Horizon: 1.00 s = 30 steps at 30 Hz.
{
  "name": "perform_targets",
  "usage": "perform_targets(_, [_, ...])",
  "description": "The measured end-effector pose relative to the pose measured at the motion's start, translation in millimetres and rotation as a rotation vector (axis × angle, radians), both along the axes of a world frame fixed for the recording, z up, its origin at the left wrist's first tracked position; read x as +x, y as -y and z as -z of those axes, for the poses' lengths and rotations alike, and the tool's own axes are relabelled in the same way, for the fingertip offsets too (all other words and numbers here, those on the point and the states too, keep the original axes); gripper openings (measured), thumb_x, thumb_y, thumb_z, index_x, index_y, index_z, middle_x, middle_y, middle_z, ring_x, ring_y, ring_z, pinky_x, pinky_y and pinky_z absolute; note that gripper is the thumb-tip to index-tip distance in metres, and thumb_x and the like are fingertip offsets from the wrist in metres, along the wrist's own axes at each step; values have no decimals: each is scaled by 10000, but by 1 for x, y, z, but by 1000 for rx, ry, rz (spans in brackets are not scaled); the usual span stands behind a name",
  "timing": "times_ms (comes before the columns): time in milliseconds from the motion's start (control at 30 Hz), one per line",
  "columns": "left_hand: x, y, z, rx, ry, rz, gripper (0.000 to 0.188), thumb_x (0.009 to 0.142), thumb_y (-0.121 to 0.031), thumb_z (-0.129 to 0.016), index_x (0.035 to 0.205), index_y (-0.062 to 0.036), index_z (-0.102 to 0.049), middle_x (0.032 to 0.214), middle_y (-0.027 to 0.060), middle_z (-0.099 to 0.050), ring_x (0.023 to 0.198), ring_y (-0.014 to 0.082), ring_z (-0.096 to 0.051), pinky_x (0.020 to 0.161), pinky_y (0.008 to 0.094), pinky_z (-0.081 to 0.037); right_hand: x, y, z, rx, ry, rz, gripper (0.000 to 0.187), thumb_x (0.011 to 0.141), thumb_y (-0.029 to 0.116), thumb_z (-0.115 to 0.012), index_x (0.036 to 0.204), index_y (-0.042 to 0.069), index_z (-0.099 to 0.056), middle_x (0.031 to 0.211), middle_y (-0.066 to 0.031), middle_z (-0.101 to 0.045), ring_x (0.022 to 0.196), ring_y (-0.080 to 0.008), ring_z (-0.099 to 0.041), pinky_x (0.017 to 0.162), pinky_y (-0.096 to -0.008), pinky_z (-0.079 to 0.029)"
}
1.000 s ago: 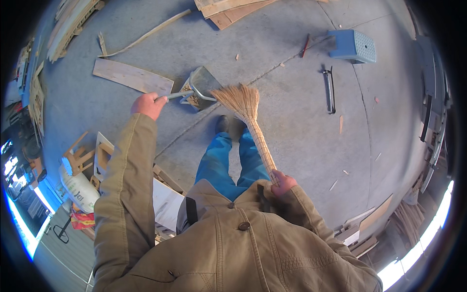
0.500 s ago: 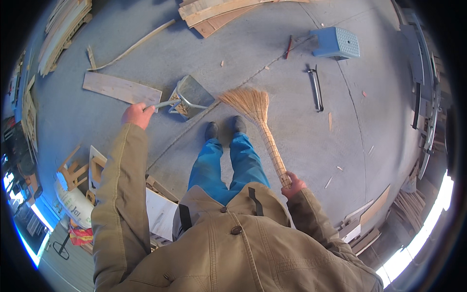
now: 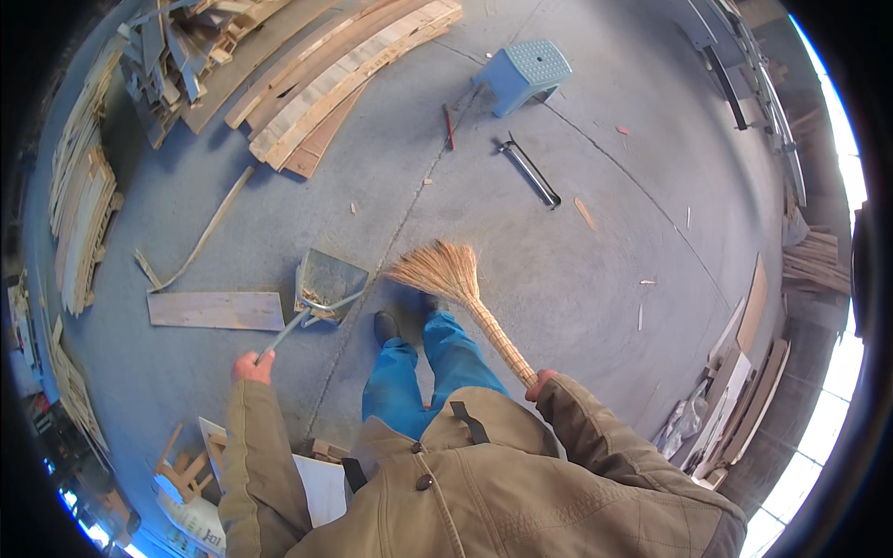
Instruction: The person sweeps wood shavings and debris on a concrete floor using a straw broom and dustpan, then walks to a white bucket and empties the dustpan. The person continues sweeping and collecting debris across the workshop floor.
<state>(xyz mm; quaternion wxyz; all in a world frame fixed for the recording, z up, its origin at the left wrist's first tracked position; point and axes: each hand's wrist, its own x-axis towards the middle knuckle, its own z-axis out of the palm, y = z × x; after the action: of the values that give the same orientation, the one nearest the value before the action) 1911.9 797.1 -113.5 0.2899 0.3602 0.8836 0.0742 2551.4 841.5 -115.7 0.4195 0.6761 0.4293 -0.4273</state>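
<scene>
Above grey floor [image 3: 586,288], left hand [image 3: 252,367] gripping dustpan [image 3: 335,272], right hand [image 3: 540,383] gripping broom [image 3: 476,305], printed white sack [image 3: 193,521]

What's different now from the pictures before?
The view turned right, showing more stacked boards. The straw broom moved right, clear of the dustpan's edge. Nothing was let go: the left hand still holds the dustpan, the right hand the broom. The blue stool stayed put.

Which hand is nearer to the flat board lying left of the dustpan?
Left. The left hand, holding the dustpan, is just below the board in view; the right hand, gripping the broom, is well to its right.
</scene>
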Motion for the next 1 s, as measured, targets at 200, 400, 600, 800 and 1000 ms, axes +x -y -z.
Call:
perform_targets(200, [4,51,-70,191,98,-111,401,792,-240,-770,578,7,-538,536,27,-483,567,105,-380,483,369,-319,34,8,-35,39,-59,195,445,651,284,-774,1044,83,-716,937,-164,-717,895,-303,-700,817,-411,-548])
perform_targets(400, [57,5,-98,267,136,-92,387,808,-242,-763,601,16,-560,555,20,-497,579,97,-406,495,337,-337,78,13,-29,33,-47,299,450,662,289,-778,1063,91,-725,1018,-178,-715,976,-318,-687,858,-413,-534])
perform_targets(600, [120,-114,-92,313,224,20,348,806,-211,-770,615,5,-575,578,9,-524,578,93,-417,507,322,-350,130,29,-32,87,-31,489,444,693,295,-793,1075,79,-726,1019,-179,-715,978,-302,-689,863,-405,-527])
perform_targets(800, [169,-187,-133,430,292,151,348,814,-241,-767,615,-18,-587,586,-5,-533,579,78,-435,521,294,-351,170,57,-32,126,7,772,381,730,225,-796,1057,45,-719,931,-154,-718,888,-260,-691,806,-398,-522])
perform_targets(1000, [237,-254,-165,472,339,280,341,821,-201,-765,607,-19,-570,588,-15,-521,578,67,-419,507,287,-333,187,69,-33,126,22,957,407,784,224,-800,1119,20,-692,990,-206,-701,977,-289,-678,871,-412,-497])
